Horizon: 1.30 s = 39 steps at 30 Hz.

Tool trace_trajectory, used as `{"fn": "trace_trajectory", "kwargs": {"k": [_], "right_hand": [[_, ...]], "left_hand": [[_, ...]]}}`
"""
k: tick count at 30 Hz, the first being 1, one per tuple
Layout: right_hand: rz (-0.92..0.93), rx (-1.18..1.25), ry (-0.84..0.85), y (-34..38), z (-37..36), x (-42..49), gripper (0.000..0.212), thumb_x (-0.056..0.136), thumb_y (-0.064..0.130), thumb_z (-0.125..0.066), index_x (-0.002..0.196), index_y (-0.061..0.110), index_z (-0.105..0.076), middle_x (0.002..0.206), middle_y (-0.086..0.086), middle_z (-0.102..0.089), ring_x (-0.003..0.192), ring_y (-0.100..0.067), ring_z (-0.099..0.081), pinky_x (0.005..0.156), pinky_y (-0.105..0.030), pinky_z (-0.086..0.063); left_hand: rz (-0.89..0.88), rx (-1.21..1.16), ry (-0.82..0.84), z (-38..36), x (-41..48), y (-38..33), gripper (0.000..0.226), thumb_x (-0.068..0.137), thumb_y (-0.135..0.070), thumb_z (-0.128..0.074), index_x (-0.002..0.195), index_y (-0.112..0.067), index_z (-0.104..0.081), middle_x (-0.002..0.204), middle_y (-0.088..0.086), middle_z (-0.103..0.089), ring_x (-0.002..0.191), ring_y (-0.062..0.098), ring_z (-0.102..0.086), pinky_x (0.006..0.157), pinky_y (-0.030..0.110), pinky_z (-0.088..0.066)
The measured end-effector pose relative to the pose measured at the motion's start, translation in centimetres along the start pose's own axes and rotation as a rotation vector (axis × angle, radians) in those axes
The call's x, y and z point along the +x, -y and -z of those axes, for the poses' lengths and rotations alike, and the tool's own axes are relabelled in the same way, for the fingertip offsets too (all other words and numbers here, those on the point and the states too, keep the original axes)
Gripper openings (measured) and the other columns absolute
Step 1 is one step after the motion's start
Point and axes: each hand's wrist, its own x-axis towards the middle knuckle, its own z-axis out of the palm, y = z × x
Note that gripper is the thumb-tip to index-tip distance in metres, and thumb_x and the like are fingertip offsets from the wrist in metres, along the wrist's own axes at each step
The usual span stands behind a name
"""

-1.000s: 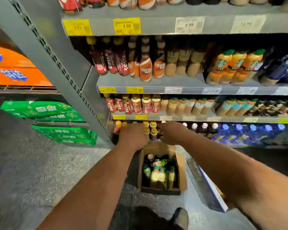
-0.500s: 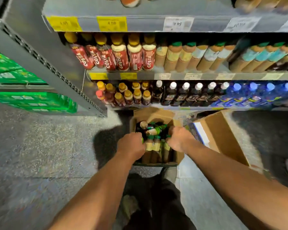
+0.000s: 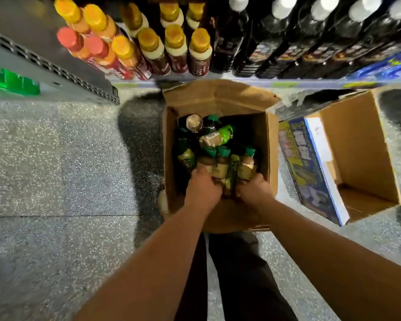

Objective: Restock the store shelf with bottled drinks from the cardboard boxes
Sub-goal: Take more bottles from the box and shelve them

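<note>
Item: open cardboard box, set on the floor directly below the bottom shelf; a second box, tipped on its side and seemingly empty, is placed just to its right.

Contents: green-capped bottles, most of them ranged along the near wall with caps pointing toward the shelf; one bottle is laid crosswise on top, further back.

Left hand: lowered into the box at the left end of the near row, grip curled over a bottle there; whether it is fully closed cannot be told.

Right hand: lowered at the right end of the same row, touching the rightmost bottle; fingers are hidden, so the state of the grip cannot be told.

Governing relation: the row is held between the two hands, each hand equally near its own end; long axes are directed away from the wrists. Both forearms are extended straight down and forward. A lift upward and forward to the shelf is judged to be called for.
</note>
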Motion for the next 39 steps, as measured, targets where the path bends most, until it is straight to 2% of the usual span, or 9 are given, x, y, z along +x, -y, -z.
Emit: {"fn": "trace_trajectory", "kwargs": {"k": [6, 10, 15, 23, 26, 29, 34, 36, 39], "right_hand": [[-0.087, 0.183, -0.109, -0.5, -2.4, 4.6, 0.081, 0.08, 0.02, -0.07, 0.147, 0.013, -0.024, 0.14, -0.013, -0.045, 0.125, -0.032, -0.047, 0.097, -0.035, -0.044], [-0.046, 0.353, 0.0, -0.5, -2.7, 6.5, 0.058, 0.078, 0.014, -0.076, 0.127, 0.013, -0.045, 0.124, -0.01, -0.057, 0.103, -0.022, -0.056, 0.078, -0.028, -0.043], [0.005, 0.42, -0.047, -0.2, -4.0, 7.1, 0.069, 0.072, 0.019, -0.08, 0.131, 0.015, -0.043, 0.124, -0.007, -0.056, 0.109, -0.024, -0.057, 0.089, -0.037, -0.052], [0.176, 0.302, -0.043, 2.0, -1.0, 1.2, 0.068, 0.065, 0.018, -0.084, 0.124, 0.017, -0.051, 0.113, -0.005, -0.061, 0.106, -0.024, -0.059, 0.089, -0.042, -0.054], [0.231, 0.404, -0.061, 3.3, 1.4, -2.6, 0.059, 0.064, 0.014, -0.084, 0.114, 0.018, -0.054, 0.105, -0.002, -0.064, 0.098, -0.02, -0.061, 0.071, -0.033, -0.056], [0.315, 0.433, -0.111, 4.3, 3.7, -6.6, 0.051, 0.062, 0.019, -0.085, 0.105, 0.02, -0.057, 0.098, 0.001, -0.065, 0.092, -0.018, -0.061, 0.076, -0.032, -0.052], [0.466, 0.617, -0.057, 5.2, 7.1, -13.6, 0.048, 0.058, 0.001, -0.086, 0.101, 0.006, -0.066, 0.098, -0.012, -0.071, 0.086, -0.019, -0.065, 0.069, -0.023, -0.058], [0.534, 0.625, -0.036, 5.1, 8.5, -16.4, 0.041, 0.064, -0.011, -0.079, 0.099, 0.005, -0.066, 0.094, -0.01, -0.068, 0.075, -0.017, -0.062, 0.053, -0.012, -0.052], [0.606, 0.603, -0.038, 4.6, 10.5, -19.8, 0.043, 0.062, -0.011, -0.08, 0.097, 0.01, -0.067, 0.094, -0.004, -0.07, 0.079, -0.015, -0.065, 0.061, -0.014, -0.052]], "left_hand": [[0.168, -0.053, 0.053, -2.1, 5.4, 2.9, 0.064, 0.084, -0.015, -0.066, 0.139, -0.012, -0.036, 0.133, 0.011, -0.047, 0.123, 0.031, -0.048, 0.097, 0.035, -0.04], [0.229, -0.097, -0.034, -2.5, 7.6, 3.7, 0.06, 0.081, -0.02, -0.072, 0.131, -0.006, -0.042, 0.131, 0.014, -0.049, 0.122, 0.033, -0.049, 0.098, 0.038, -0.041], [0.171, -0.113, -0.063, -2.1, 8.0, 4.4, 0.064, 0.076, -0.027, -0.076, 0.13, -0.009, -0.047, 0.131, 0.012, -0.048, 0.12, 0.031, -0.049, 0.101, 0.045, -0.043], [0.014, -0.43, 0.054, 3.3, 3.4, 1.6, 0.055, 0.079, -0.017, -0.075, 0.127, -0.012, -0.049, 0.119, 0.002, -0.058, 0.106, 0.016, -0.055, 0.088, 0.029, -0.044], [-0.052, -0.466, 0.062, 6.3, 0.6, -0.6, 0.051, 0.074, -0.017, -0.079, 0.118, -0.017, -0.053, 0.116, 0.002, -0.063, 0.105, 0.018, -0.059, 0.093, 0.035, -0.048], [-0.11, -0.514, 0.054, 9.2, -2.8, -2.7, 0.041, 0.072, -0.013, -0.079, 0.106, -0.019, -0.057, 0.11, 0.004, -0.067, 0.102, 0.022, -0.062, 0.092, 0.043, -0.051], [-0.226, -0.608, 0.032, 13.6, -9.2, -6.1, 0.037, 0.077, -0.002, -0.072, 0.11, -0.015, -0.06, 0.09, -0.007, -0.066, 0.08, 0.007, -0.062, 0.064, 0.015, -0.049], [-0.238, -0.644, 0.016, 14.7, -11.8, -7.0, 0.033, 0.081, -0.003, -0.069, 0.111, -0.013, -0.061, 0.092, -0.005, -0.067, 0.077, 0.006, -0.061, 0.059, 0.017, -0.048], [-0.268, -0.686, -0.001, 15.8, -16.2, -8.3, 0.031, 0.082, -0.008, -0.069, 0.112, -0.017, -0.064, 0.104, -0.001, -0.07, 0.081, 0.007, -0.062, 0.061, 0.025, -0.044]]}}
